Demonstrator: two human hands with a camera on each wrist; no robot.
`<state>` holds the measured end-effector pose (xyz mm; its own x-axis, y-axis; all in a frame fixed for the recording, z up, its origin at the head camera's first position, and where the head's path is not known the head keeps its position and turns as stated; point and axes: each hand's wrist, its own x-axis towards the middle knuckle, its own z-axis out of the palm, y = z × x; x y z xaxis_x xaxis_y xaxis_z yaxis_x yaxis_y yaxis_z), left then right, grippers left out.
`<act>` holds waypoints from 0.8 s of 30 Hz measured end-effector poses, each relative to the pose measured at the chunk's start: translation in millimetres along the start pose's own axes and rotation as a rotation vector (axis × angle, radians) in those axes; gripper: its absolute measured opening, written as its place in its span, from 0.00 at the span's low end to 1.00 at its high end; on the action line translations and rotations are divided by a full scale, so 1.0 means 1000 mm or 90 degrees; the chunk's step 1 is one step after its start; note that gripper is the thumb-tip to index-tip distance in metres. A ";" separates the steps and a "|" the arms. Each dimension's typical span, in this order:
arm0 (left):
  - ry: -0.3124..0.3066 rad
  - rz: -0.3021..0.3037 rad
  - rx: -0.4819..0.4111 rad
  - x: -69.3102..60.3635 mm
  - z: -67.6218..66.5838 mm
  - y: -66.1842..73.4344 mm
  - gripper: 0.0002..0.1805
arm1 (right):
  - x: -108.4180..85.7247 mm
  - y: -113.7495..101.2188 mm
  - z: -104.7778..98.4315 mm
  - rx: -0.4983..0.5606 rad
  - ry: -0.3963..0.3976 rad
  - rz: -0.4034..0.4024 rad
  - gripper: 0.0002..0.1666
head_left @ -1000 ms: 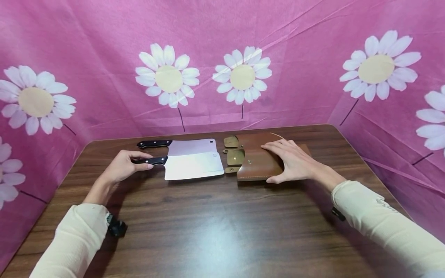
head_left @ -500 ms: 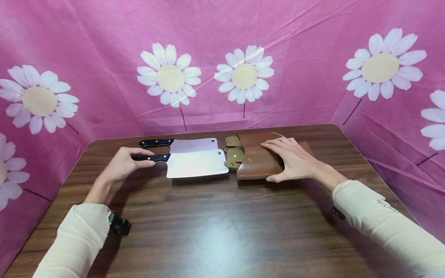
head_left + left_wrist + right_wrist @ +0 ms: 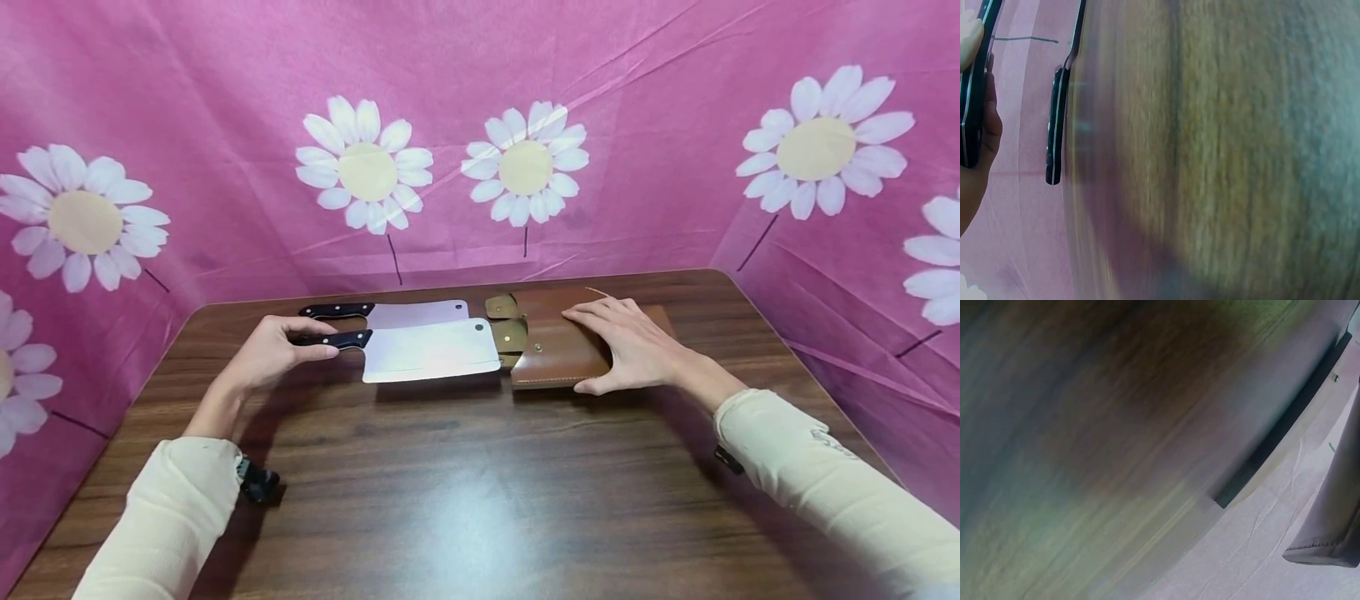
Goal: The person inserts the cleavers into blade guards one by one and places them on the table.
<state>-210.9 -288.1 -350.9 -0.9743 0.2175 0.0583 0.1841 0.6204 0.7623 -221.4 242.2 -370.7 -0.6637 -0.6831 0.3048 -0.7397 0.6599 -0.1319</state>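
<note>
My left hand (image 3: 264, 357) pinches the black handle (image 3: 345, 339) of a cleaver between thumb and fingers. Its broad shiny blade (image 3: 431, 352) is held above the table, pointing right, its far end over the olive-brown flaps (image 3: 511, 337) of a brown leather knife sheath (image 3: 558, 342). My right hand (image 3: 633, 346) grips that sheath, thumb at the near edge and fingers over the top. Behind the held cleaver lies a second cleaver (image 3: 420, 313), partly covered by it. The left wrist view shows both handles; in the right wrist view the leather (image 3: 1329, 519) shows but no hand.
The dark wooden table (image 3: 465, 467) ends at a pink cloth (image 3: 450, 258) printed with daisies. A brown leather edge (image 3: 660, 321) shows beyond my right hand. A black camera (image 3: 258, 485) sits on my left wrist.
My left hand has moved the held cleaver rightward and slightly back, so its blade end now overlaps the sheath's flaps. The right hand and the second cleaver stay about where they were.
</note>
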 end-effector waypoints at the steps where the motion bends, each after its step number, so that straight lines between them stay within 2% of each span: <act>1: -0.001 0.001 0.003 0.001 0.001 0.000 0.20 | 0.000 0.000 0.000 0.001 0.000 -0.001 0.65; 7: 0.004 0.012 0.022 0.005 0.005 0.000 0.20 | 0.001 -0.003 0.000 0.009 0.005 -0.005 0.65; 13: -0.004 0.022 0.004 0.009 0.009 0.001 0.19 | 0.004 -0.006 0.000 0.013 0.010 -0.011 0.64; 24: -0.020 0.047 -0.006 0.016 0.020 0.014 0.17 | 0.008 -0.011 0.003 0.027 0.022 -0.021 0.65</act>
<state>-221.3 -261.1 -352.0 -0.9538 0.2853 0.0943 0.2535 0.5952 0.7626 -218.7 228.4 -370.1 -0.6354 -0.6922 0.3421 -0.7654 0.6233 -0.1603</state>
